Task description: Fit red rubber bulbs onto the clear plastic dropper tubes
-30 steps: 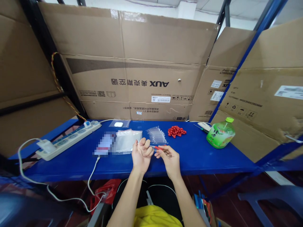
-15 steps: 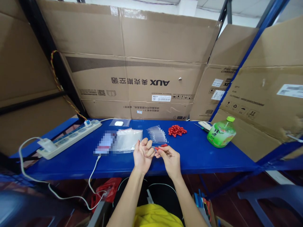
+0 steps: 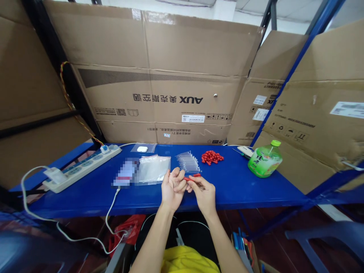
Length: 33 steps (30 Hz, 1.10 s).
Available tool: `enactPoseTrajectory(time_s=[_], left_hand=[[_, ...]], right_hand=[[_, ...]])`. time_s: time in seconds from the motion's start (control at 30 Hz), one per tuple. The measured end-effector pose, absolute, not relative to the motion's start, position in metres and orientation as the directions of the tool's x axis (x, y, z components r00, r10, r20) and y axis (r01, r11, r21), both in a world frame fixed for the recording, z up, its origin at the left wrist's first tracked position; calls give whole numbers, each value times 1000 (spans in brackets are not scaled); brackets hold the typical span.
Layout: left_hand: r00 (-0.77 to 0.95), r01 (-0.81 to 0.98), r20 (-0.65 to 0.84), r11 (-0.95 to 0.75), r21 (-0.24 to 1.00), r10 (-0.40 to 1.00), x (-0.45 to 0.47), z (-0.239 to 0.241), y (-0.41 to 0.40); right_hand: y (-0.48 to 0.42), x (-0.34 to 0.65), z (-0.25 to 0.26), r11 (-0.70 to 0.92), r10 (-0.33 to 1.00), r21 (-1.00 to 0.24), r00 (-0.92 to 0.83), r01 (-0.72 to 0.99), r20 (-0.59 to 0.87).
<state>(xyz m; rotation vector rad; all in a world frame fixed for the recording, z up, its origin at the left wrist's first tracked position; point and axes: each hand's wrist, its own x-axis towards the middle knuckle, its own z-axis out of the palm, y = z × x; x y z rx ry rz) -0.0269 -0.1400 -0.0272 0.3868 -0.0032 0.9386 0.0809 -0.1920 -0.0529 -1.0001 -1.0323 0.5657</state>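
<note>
My left hand [image 3: 173, 189] is turned palm up with its fingers curled; what lies in them is mostly hidden. Against it, my right hand [image 3: 205, 193] pinches slim red pieces [image 3: 195, 176], which run from its fingertips to my left fingers. Their exact kind is too small to make out. Just beyond my hands lies a row of clear plastic tubes [image 3: 188, 162]. Right of the tubes is a pile of small red capsule-shaped pieces [image 3: 212, 157]. A stack of clear plastic bags [image 3: 154, 169] rests to the left of the tubes.
A blurred-out phone [image 3: 125, 172] on a white cable and a white power strip [image 3: 85, 167] occupy the left of the blue table [image 3: 241, 189]. A white case [image 3: 142, 149] sits behind the bags. On the right stands a green bottle [image 3: 265, 161]. Cardboard [image 3: 159, 49] walls the back.
My left fingers have shifted slightly around the end of the red pieces, covering the greyish part that showed between the hands. The right hand keeps its pinch.
</note>
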Motion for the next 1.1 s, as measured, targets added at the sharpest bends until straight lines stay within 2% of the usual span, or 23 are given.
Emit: enactPoseTrajectory(time_s=[0.23,0.43,0.53,0.63,0.7,0.77,0.8,0.87,0.97,1.03,1.1], left_hand=[[519,-837,120,475,272,846,-16,-27,-145],[508,-827,77,460,323,858,-11,-26,-141],[521,-770,46,446,457,852,-17,-28,-132],[432,-637,-11,314,704,902,-29,-29,-120],[301,-442,0,140,886,954,-35,-28,-112],[223,-227,84,-32,973,971,-38,-26,-105],[240,-116,145,-119,986,960,-38,-24,-102],[361,128,261,-325,937,895,-33,-20,-96],[587,405,321,-613,679,743,-21,-14,-86],[677,501,285,-708,498,679,-13,-12,-79],[750,499,237,-764,410,617,-7,-13,-71]], right_hand=[[-192,83,-61,449,755,-885,478,121,449],[-190,83,-61,445,733,-888,523,113,434],[-191,94,-57,380,814,-922,448,71,370],[-196,118,-50,288,872,-942,359,174,333],[-201,136,-44,276,864,-904,327,327,382],[-206,150,-41,252,881,-864,265,436,391],[-207,154,-40,239,892,-845,237,478,386],[-208,159,-41,210,909,-807,195,552,369],[-206,159,-46,175,921,-743,161,646,356],[-205,158,-49,158,920,-707,158,690,360],[-204,158,-50,141,917,-678,162,722,363]])
